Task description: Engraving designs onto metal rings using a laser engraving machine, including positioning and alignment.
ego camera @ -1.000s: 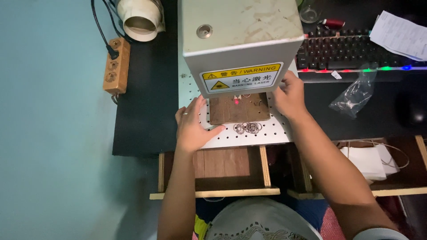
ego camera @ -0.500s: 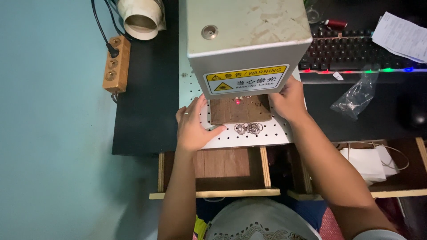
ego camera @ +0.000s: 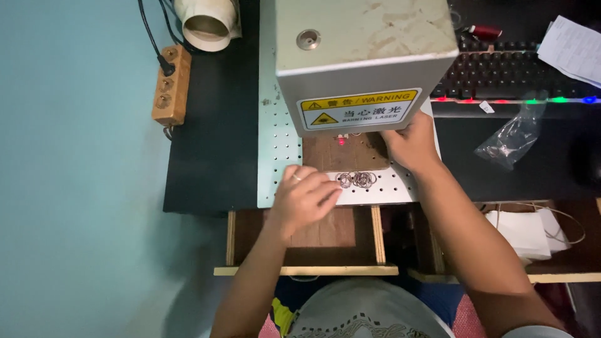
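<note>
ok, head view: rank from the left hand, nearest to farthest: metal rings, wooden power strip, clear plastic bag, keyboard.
From the left hand:
1. Metal rings, just right of its fingertips on the perforated plate.
2. Wooden power strip, up and to the left on the black surface.
3. Clear plastic bag, far right, past the right hand.
4. Keyboard, upper right, beyond the bag.

I can't see the fingertips of my right hand (ego camera: 410,145); they go under the grey laser head (ego camera: 363,59), which also hides the far part of the wooden board (ego camera: 344,155). The rings (ego camera: 357,179) beside my left hand (ego camera: 303,200) are too small to count.
</note>
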